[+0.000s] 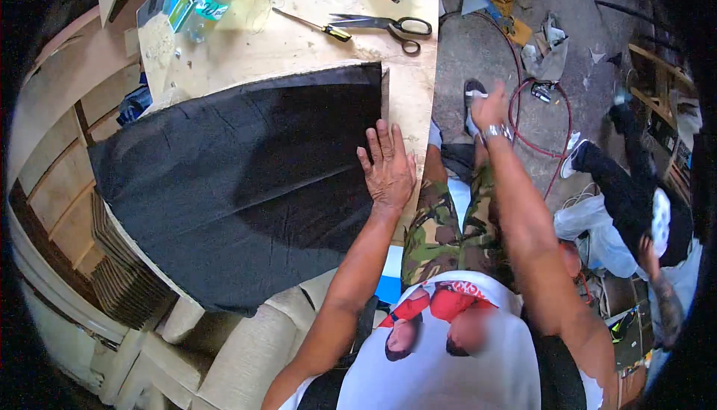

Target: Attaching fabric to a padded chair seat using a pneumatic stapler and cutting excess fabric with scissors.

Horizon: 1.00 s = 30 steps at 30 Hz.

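Meanwhile the left hand (388, 165) lay flat and open on the black cloth (239, 178) on the tabletop (299, 44), while the right hand (489, 107) hung beside it, its grip impossible to tell.

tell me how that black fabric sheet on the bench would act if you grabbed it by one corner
The black fabric sheet would probably go floppy: it already shows soft creases and droops over the workbench edge at lower left. It looks thin, so likely light for its spread. It may slide when pulled, since only the left hand presses flat on its right edge.
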Each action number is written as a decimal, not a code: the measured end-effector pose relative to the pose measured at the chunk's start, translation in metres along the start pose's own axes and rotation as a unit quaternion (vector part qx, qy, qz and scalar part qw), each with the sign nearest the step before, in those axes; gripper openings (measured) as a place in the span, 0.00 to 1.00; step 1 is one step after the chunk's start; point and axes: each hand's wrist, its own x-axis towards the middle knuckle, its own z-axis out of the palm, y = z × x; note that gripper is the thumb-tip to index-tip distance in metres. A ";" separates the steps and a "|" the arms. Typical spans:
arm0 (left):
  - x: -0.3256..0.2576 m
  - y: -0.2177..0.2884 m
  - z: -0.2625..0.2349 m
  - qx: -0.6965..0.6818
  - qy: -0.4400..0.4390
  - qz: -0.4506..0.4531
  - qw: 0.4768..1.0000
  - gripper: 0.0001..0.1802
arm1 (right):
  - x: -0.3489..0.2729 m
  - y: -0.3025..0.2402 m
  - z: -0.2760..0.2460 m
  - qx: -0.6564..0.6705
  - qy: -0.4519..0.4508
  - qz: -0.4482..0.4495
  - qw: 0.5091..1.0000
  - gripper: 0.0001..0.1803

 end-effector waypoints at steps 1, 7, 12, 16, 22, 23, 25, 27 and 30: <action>-0.005 -0.011 0.002 0.008 0.000 -0.001 1.000 0.37 | -0.020 -0.006 -0.019 -0.159 -0.051 -0.132 0.977 0.36; -0.016 -0.020 0.010 0.013 0.001 -0.004 1.000 0.34 | -0.057 -0.143 -0.080 0.296 -0.375 -0.148 0.866 0.21; -0.011 -0.008 0.020 0.045 0.018 0.012 0.999 0.31 | 0.013 -0.202 -0.045 0.161 -0.450 -0.370 0.797 0.21; -0.017 -0.010 0.025 0.050 0.022 0.004 0.999 0.30 | 0.107 -0.201 -0.038 0.136 -0.146 -0.374 0.906 0.12; -0.022 -0.019 0.038 0.055 0.015 -0.014 0.998 0.31 | 0.227 -0.162 -0.163 0.073 -0.055 -0.230 0.969 0.18; -0.022 -0.018 0.037 0.058 0.016 -0.007 0.998 0.31 | 0.234 -0.151 -0.188 0.079 -0.081 -0.115 0.987 0.15; -0.006 0.008 0.043 0.015 0.037 0.019 0.999 0.30 | 0.383 -0.007 -0.255 -0.251 0.112 -0.245 0.930 0.23; -0.036 -0.030 0.037 0.067 -0.015 -0.022 0.997 0.30 | 0.327 0.012 -0.166 -0.473 -0.137 -0.134 0.860 0.26; -0.027 -0.019 0.041 0.081 0.028 -0.002 0.996 0.30 | 0.208 0.077 -0.154 -0.538 -0.242 -0.268 0.761 0.14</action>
